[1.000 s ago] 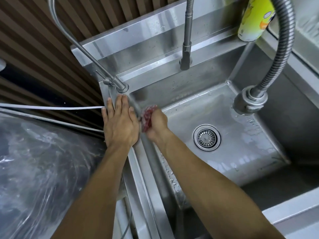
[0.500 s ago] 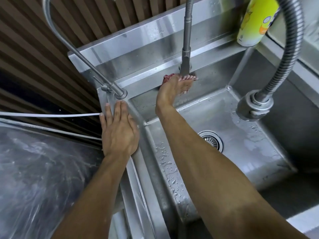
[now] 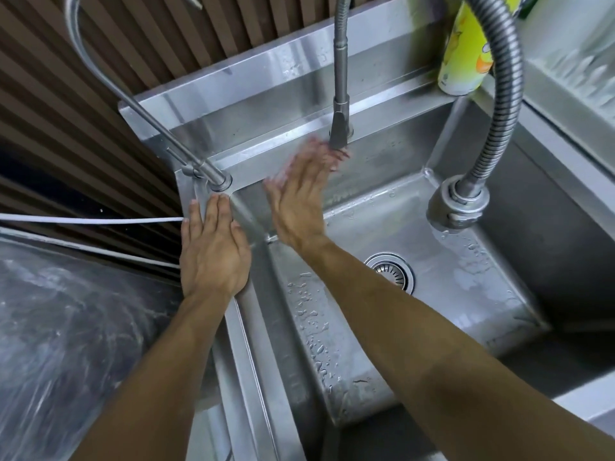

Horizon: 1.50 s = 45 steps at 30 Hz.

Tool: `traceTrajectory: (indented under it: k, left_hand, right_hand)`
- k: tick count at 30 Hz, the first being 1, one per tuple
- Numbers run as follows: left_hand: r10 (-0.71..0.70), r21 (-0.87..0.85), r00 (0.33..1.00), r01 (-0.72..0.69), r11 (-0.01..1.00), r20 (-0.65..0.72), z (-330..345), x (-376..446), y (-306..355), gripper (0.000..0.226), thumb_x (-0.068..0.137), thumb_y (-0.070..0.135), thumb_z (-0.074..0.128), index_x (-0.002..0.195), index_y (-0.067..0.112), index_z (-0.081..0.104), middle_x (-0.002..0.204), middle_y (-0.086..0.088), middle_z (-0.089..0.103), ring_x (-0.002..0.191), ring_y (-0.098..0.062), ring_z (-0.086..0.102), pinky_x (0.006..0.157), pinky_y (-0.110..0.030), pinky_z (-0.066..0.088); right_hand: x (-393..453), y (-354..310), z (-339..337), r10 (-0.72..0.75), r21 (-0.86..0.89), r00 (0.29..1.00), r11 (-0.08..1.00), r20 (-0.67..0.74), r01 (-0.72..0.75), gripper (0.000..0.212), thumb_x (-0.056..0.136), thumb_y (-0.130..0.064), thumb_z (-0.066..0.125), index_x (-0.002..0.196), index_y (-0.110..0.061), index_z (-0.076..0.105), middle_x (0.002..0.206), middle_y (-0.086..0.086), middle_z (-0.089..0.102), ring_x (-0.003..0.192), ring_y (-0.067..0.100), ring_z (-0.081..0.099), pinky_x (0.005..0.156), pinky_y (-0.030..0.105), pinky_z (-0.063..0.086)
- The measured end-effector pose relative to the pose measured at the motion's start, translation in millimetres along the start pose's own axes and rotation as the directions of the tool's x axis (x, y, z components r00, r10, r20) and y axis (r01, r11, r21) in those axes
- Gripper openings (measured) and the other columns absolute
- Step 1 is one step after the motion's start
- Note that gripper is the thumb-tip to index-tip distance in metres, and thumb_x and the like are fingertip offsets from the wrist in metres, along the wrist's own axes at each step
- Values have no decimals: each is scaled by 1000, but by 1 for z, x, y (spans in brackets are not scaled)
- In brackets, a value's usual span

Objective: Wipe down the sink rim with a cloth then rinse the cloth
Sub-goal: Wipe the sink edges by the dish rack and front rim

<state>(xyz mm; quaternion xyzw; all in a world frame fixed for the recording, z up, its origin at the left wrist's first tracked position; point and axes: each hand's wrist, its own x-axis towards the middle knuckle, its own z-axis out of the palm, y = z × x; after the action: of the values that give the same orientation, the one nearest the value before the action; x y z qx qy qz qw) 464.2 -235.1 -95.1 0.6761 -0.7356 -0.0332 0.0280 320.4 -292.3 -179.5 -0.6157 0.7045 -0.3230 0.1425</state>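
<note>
Both hands are seen over a steel sink. Left hand [image 3: 213, 247] is laid flat, palm down, fingers straight and together, on the sink rim [image 3: 243, 324] at its left back corner, fingertips just short of the base of a thin gooseneck tap [image 3: 218, 181]; nothing is held by it. Right hand [image 3: 299, 201] is stretched toward the back ledge with fingers extended and motion-blurred, pressed against the foot of the middle faucet [image 3: 339, 128]. A reddish cloth [image 3: 337, 156] is only glimpsed as a pink smear at the right fingertips, against the faucet base; whether it is pinched or just pushed flat cannot be told from the blur. Sink basin [image 3: 392, 224] is wet, with droplets scattered on its left wall and floor, and a round drain strainer [image 3: 396, 272] is partly hidden by the right forearm. A flexible spring hose with spray head [image 3: 457, 207] is hung over the basin's right side. A yellow-green bottle [image 3: 466, 58] is stood on the back ledge at the right corner. A dark shiny plastic sheet [image 3: 66, 327] is spread left of the sink, with a white cable [image 3: 93, 220] stretched above it in front of a brown slatted wall [image 3: 100, 104].
</note>
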Motion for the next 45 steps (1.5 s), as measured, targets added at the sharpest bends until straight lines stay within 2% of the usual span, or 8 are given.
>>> traceTrajectory:
  k: [6,9,12,18,24,30,35,45]
  left_hand:
    - [17,-2,1000,-17,1000,-11,2,1,-3,67,101,40,7,163,18,14,170,3,12,157,-23,0,127,-39,1]
    - [16,-9,1000,-17,1000,-21,5,1,-4,68,99,40,7,163,19,15,170,3,13,157,-23,1,127,-39,1]
    - [18,-2,999,-18,1000,-27,5,1,-4,67,100,38,9,163,18,16,170,2,15,157,-25,3,127,-41,3]
    - [6,8,1000,-6,1000,-5,1,2,0,68,98,38,9,163,18,16,170,2,14,157,-26,3,127,-41,2]
    - [14,-6,1000,-14,1000,-5,0,0,-2,68,99,38,8,163,18,15,170,2,13,157,-25,1,127,-41,1]
    - [10,1,1000,-10,1000,-7,4,4,-5,59,106,32,18,163,17,15,170,0,14,157,-27,3,127,-43,3]
    - [-2,4,1000,2,1000,13,-1,3,1,57,108,29,21,163,17,14,171,-1,12,157,-27,1,127,-41,1]
    - [25,12,1000,-25,1000,11,4,-3,-4,59,107,33,25,162,13,20,168,-7,22,156,-33,8,126,-49,9]
  right_hand:
    - [13,69,3,-664,-432,653,501,363,750,61,111,-37,27,160,-27,-9,170,-2,-7,158,19,-7,127,41,-9]
    - [26,127,-30,-467,-414,877,780,114,469,57,109,-37,34,162,-22,23,168,6,28,155,31,20,129,46,8]
    - [38,158,-68,44,-91,974,994,-222,-66,65,111,-35,25,160,-4,-3,168,19,-9,158,42,-2,129,51,-2]
    - [59,34,-82,690,740,709,551,-144,-386,63,112,-20,19,159,-4,-20,167,14,-28,156,27,-18,117,27,-16]
    - [8,-12,-28,342,640,939,713,40,-287,87,109,-50,31,154,-16,-35,159,-2,-46,148,14,-38,110,29,-29]
    - [75,92,-122,762,895,647,281,10,-345,87,100,-64,34,165,-18,-2,173,10,-1,159,31,10,128,54,12]
    - [99,148,-82,738,943,660,106,137,-315,118,66,-90,35,163,-25,16,171,2,18,154,25,29,124,53,28]
    - [-35,14,-87,364,709,656,-17,661,-705,38,110,-19,40,124,9,61,103,22,75,96,34,71,96,47,58]
